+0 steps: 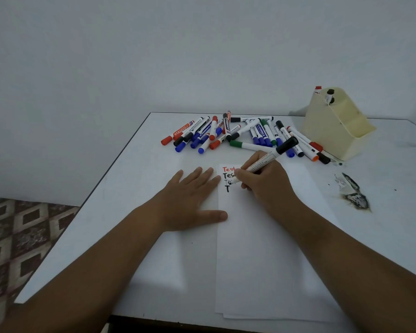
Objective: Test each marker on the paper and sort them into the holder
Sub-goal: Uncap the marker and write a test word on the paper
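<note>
The right hand (262,181) pinches a black marker (267,159), writing on the paper (262,236). The left hand (190,195) lies spread flat. Few markers stand in the holder (339,126); the pile (238,135) waits mid-frame.

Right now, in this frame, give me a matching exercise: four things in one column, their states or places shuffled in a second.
1. left hand
2. right hand
3. holder
4. marker pile

a. loose at the table's far side
b. flat on the paper
c. writing with a black-capped marker
d. far right, a few markers inside

Pairs: 1-b, 2-c, 3-d, 4-a
</note>
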`<action>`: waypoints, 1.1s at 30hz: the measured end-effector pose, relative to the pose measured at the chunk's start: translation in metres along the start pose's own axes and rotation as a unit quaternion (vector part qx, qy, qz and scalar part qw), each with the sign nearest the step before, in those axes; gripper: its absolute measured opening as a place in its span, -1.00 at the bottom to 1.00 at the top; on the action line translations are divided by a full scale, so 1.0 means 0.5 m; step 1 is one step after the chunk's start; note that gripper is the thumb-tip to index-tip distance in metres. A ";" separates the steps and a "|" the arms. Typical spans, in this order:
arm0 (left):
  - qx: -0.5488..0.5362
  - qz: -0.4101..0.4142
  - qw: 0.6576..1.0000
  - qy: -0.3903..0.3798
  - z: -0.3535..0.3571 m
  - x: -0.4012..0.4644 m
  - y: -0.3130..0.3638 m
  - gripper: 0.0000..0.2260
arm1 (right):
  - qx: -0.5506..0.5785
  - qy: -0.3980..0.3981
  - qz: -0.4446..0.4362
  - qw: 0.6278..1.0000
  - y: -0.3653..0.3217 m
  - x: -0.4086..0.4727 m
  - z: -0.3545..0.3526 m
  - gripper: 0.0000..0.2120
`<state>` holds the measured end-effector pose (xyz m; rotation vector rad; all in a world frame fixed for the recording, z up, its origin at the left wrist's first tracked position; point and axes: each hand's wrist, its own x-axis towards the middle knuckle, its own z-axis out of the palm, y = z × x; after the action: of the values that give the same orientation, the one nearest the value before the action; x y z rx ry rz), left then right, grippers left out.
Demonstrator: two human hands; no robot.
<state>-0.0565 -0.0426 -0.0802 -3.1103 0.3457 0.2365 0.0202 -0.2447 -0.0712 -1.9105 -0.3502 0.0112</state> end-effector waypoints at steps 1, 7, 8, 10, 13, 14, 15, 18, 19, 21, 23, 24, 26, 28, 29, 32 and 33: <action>0.000 -0.001 1.000 0.000 -0.001 0.000 0.001 -0.15 | 0.009 0.003 0.004 1.000 0.000 0.000 -0.003 -0.89; 0.002 -0.003 1.000 -0.001 -0.003 0.000 0.003 -0.14 | -0.046 -0.006 -0.016 0.999 0.004 -0.001 0.006 -0.85; 0.002 -0.003 1.000 0.000 -0.002 0.000 0.002 -0.14 | -0.053 -0.006 -0.019 0.998 0.005 0.000 0.008 -0.84; -0.001 -0.003 1.000 0.001 -0.002 -0.001 0.002 -0.14 | -0.054 -0.001 -0.017 0.998 0.007 0.002 0.007 -0.86; 0.001 -0.004 1.000 0.000 -0.001 0.000 0.002 -0.14 | -0.048 0.008 -0.020 0.999 0.008 0.001 0.006 -0.88; 0.002 -0.004 1.000 -0.001 -0.001 0.000 0.001 -0.14 | -0.048 0.008 -0.021 0.999 0.009 0.001 0.006 -0.88; 0.003 -0.005 1.000 -0.001 -0.001 0.001 0.001 -0.13 | -0.048 0.005 -0.021 0.999 0.009 0.001 0.006 -0.87; 0.003 -0.004 1.000 0.000 0.000 0.001 0.000 -0.14 | -0.062 -0.006 -0.018 0.998 0.010 0.003 0.007 -0.85; 0.002 -0.005 1.000 -0.001 0.000 0.001 0.001 -0.14 | -0.068 -0.005 -0.019 0.998 0.010 0.003 0.007 -0.84; 0.002 -0.005 1.000 -0.002 0.001 0.001 0.000 -0.14 | -0.070 0.008 -0.021 0.997 0.011 0.003 0.005 -0.84; 0.001 -0.005 1.000 -0.001 0.002 0.002 0.000 -0.13 | -0.065 0.028 -0.019 0.997 0.011 0.004 0.004 -0.85; 0.000 -0.005 1.000 -0.001 0.002 0.002 0.000 -0.12 | -0.064 0.035 -0.018 0.997 0.012 0.004 0.004 -0.86; -0.002 -0.005 1.000 -0.002 0.002 0.002 -0.001 -0.12 | -0.064 0.031 -0.018 0.997 0.014 0.006 0.005 -0.86; -0.002 -0.006 1.000 -0.003 0.002 0.002 0.000 -0.12 | -0.071 0.018 -0.018 0.997 0.015 0.006 0.007 -0.86; -0.001 -0.006 1.000 -0.004 0.002 0.002 0.000 -0.11 | -0.075 0.017 -0.018 0.997 0.016 0.006 0.007 -0.87; 0.000 -0.007 1.000 -0.005 0.002 0.003 0.000 -0.11 | -0.080 0.020 -0.017 0.996 0.015 0.005 0.006 -0.88; 0.000 -0.007 1.000 -0.005 0.002 0.003 0.000 -0.11 | -0.079 0.019 -0.018 0.997 0.014 0.005 0.006 -0.88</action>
<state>-0.0553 -0.0432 -0.0813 -3.1093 0.3238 0.2532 0.0236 -0.2435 -0.0785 -2.0567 -0.3697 -0.0790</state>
